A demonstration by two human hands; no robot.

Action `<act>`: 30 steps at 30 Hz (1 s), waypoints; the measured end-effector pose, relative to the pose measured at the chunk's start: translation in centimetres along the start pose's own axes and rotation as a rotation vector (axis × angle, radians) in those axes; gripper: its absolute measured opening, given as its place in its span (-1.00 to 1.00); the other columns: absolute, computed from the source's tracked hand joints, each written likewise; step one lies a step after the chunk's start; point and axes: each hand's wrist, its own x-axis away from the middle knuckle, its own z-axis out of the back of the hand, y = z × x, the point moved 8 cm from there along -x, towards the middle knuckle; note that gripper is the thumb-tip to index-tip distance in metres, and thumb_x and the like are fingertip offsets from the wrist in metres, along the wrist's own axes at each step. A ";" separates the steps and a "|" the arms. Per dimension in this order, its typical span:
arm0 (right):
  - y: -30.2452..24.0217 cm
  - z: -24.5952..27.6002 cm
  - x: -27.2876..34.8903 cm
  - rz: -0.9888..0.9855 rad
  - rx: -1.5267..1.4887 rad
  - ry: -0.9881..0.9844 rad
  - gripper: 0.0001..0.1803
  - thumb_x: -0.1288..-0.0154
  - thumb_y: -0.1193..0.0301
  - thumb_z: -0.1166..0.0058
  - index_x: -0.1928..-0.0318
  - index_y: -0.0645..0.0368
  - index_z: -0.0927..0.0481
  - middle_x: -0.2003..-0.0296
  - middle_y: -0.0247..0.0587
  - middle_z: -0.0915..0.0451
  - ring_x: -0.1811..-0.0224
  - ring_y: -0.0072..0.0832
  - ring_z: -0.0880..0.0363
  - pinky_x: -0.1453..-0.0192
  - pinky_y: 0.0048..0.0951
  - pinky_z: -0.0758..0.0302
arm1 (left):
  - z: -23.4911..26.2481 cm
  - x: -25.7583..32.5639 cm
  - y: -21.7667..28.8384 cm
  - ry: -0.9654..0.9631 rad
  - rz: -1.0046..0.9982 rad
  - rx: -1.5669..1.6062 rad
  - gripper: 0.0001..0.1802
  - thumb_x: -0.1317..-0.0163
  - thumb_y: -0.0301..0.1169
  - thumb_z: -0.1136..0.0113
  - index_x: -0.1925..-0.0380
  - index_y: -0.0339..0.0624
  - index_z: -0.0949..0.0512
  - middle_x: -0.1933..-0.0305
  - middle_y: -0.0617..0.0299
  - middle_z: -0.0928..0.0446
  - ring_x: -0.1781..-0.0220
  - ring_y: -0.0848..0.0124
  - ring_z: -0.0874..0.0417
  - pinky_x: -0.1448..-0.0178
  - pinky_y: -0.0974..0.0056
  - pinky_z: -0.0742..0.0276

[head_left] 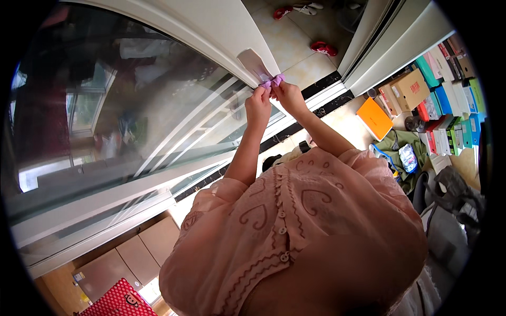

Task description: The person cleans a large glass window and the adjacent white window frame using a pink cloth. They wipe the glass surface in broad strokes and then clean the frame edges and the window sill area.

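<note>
Both my hands are raised to a white sliding door frame [221, 31]. My left hand [258, 100] and my right hand [286, 92] together pinch a small purple cloth [273, 81] against the lower end of the grey door handle [254, 64]. The fingers of both hands are closed on the cloth, which shows only as a small bunch between them. The large glass pane [121, 110] lies to the left of the handle and reflects a room. My pink blouse with heart patterns [295, 231] fills the lower middle.
A tiled floor beyond the door holds red and white slippers [323, 48]. Stacked coloured boxes [448, 100], an orange folder [374, 118] and a green bag [403, 152] crowd the right. A red dotted box [118, 303] sits at the lower left by wooden cabinets [126, 258].
</note>
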 end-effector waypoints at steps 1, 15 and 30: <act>0.1 0.2 0.0 -0.035 -0.008 -0.021 -0.67 -0.34 0.27 0.02 0.39 0.31 -0.57 0.55 0.01 -0.61 0.47 -0.21 -0.66 0.35 -0.32 -0.55 | 0.0 0.1 -0.1 0.013 0.012 -0.013 -0.83 -0.27 -0.36 -0.11 0.42 -0.20 -0.56 0.52 -0.11 -0.54 0.42 -0.05 -0.61 0.41 0.11 -0.49; -5.7 1.7 -0.7 0.158 -0.010 0.007 -0.79 -0.24 0.44 -0.03 0.44 0.37 -0.52 0.60 0.06 -0.54 0.57 -0.12 -0.56 0.47 -0.29 -0.44 | 2.4 1.9 0.3 0.164 0.540 0.654 -0.79 -0.23 -0.41 -0.14 0.34 -0.36 -0.63 0.40 0.18 -0.66 0.38 0.46 -0.68 0.26 0.42 -0.56; -6.9 1.9 -0.4 0.003 0.158 -0.102 -0.78 -0.25 0.46 0.10 0.35 0.43 -0.48 0.46 0.18 -0.58 0.43 0.07 -0.58 0.32 -0.11 -0.52 | -1.5 2.0 -1.8 -0.044 0.647 0.667 -0.72 -0.34 -0.37 0.09 0.31 -0.35 -0.55 0.40 0.09 -0.64 0.45 0.36 -0.69 0.46 0.33 -0.61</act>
